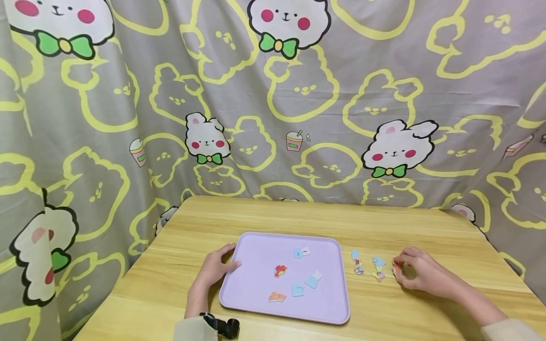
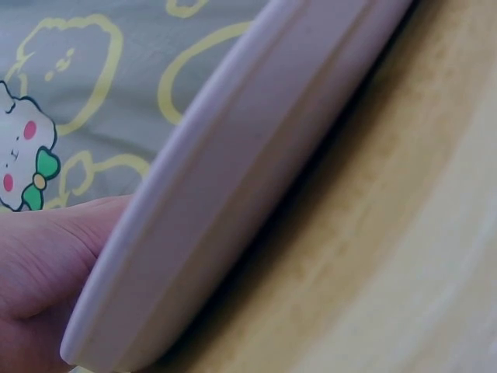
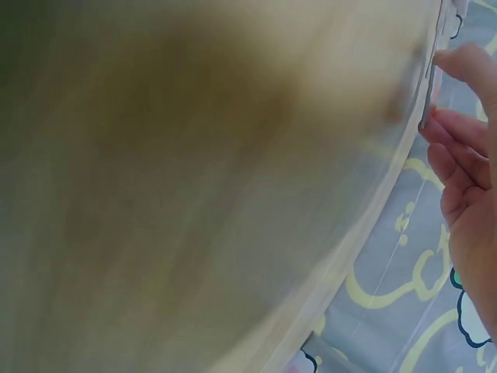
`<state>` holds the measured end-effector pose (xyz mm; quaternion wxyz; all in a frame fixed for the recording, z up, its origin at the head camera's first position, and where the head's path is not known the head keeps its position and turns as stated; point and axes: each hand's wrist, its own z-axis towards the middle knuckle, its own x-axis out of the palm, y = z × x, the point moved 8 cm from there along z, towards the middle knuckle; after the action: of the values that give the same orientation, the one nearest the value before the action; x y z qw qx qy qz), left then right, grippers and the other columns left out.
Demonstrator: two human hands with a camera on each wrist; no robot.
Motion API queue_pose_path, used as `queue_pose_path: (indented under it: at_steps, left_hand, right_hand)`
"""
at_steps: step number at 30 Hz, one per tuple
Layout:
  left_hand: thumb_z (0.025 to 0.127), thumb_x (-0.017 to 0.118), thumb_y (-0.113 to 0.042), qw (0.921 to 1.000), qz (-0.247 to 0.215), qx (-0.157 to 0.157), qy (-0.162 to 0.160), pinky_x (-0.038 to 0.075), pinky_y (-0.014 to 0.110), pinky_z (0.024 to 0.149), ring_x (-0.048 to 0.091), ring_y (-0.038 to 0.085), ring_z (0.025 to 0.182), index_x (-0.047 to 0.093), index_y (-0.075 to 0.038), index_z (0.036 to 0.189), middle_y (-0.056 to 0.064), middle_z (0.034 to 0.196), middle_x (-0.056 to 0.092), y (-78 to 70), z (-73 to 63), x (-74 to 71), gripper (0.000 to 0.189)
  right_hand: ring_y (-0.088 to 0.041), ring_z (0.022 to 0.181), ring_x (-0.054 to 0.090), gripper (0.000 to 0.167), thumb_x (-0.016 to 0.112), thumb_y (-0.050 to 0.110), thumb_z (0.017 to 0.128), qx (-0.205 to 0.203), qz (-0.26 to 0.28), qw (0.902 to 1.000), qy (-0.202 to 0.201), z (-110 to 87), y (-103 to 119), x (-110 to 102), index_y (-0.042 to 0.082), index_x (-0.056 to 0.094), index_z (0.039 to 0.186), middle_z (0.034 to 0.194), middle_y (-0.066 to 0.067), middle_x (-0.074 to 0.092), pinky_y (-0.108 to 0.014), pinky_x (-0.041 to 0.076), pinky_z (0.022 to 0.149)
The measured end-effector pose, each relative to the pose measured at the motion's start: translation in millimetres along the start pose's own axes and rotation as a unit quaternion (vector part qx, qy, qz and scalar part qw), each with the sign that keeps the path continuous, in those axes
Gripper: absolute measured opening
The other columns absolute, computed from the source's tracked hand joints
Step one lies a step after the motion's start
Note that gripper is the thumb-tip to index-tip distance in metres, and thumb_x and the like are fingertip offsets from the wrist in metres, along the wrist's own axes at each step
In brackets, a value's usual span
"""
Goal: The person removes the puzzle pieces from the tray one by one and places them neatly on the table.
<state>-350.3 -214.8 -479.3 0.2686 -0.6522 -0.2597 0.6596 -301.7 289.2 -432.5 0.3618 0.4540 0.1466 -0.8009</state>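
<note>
A lilac tray [image 1: 251, 279] lies on the wooden table. My left hand [image 1: 214, 267] holds its left edge, the thumb over the rim; in the left wrist view the tray's side wall [image 2: 210, 186] hides part of that hand. To the right of the tray, my right hand [image 1: 422, 272] pinches an orange-red puzzle piece [image 1: 397, 270] between thumb and fingers, at the table top. In the right wrist view the piece [image 3: 428, 93] appears edge-on. Beside that hand lie blue puzzle pieces [image 1: 377, 262] and a yellowish one [image 1: 377, 276].
On the tray are a red piece [image 1: 279, 271], an orange piece [image 1: 277, 297] and several light-blue pieces [image 1: 297, 290]. Another small column of pieces [image 1: 357, 263] lies just off the tray's right rim. A patterned grey curtain [image 1: 315, 166] hangs behind the table [image 1: 375, 218].
</note>
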Motion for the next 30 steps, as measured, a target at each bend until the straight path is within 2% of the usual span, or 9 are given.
queue_pose_path:
  at_steps: [4,12,18,27,30]
  left_hand:
    - [0.087,0.074,-0.020,1.0000,0.001,0.002,0.000,0.034,0.058,0.116,0.039,0.044,0.140,0.054,-0.011,0.141,0.024,0.149,0.045,-1.0,0.0,-0.3,0.058]
    - [0.087,0.074,-0.022,1.0000,0.005,0.005,-0.001,0.034,0.058,0.115,0.040,0.044,0.140,0.054,-0.009,0.140,0.025,0.148,0.046,-1.1,0.1,-1.2,0.058]
    - [0.087,0.073,-0.021,1.0000,0.000,-0.002,0.000,0.033,0.058,0.116,0.039,0.043,0.141,0.053,-0.011,0.141,0.023,0.150,0.045,-0.8,0.4,-0.1,0.058]
    - [0.086,0.074,-0.022,0.9999,0.008,0.008,-0.007,0.035,0.057,0.115,0.042,0.043,0.139,0.055,-0.009,0.139,0.022,0.147,0.049,-1.1,-1.3,-0.5,0.058]
    - [0.086,0.074,-0.022,1.0000,0.005,0.006,-0.006,0.035,0.058,0.115,0.041,0.043,0.139,0.055,-0.009,0.139,0.022,0.147,0.049,-1.2,-1.5,-1.0,0.058]
  right_hand:
    - [0.001,0.079,0.049,0.033,0.085,0.009,0.058,0.000,-0.010,0.9999,0.013,-3.1,-3.3,0.5,0.010,0.073,0.089,0.086,0.014,0.056,-0.008,0.040,0.067]
    - [0.001,0.080,0.049,0.032,0.085,0.004,0.062,-0.022,0.025,0.9991,0.027,-5.1,-9.5,3.6,-0.002,0.074,0.093,0.085,0.011,0.057,-0.007,0.040,0.066]
    - [0.000,0.081,0.048,0.033,0.084,0.006,0.068,-0.020,0.028,0.9980,0.053,-6.0,-10.0,5.7,-0.006,0.074,0.097,0.089,0.009,0.056,-0.013,0.042,0.063]
    - [0.005,0.084,0.046,0.045,0.084,0.021,0.075,0.040,0.046,0.9942,0.088,-7.3,-11.8,4.9,-0.009,0.071,0.107,0.093,0.011,0.055,-0.019,0.046,0.064]
    - [0.005,0.083,0.046,0.047,0.083,0.023,0.076,0.066,0.050,0.9931,0.083,-6.9,-12.2,2.5,-0.007,0.071,0.109,0.094,0.010,0.056,-0.020,0.046,0.063]
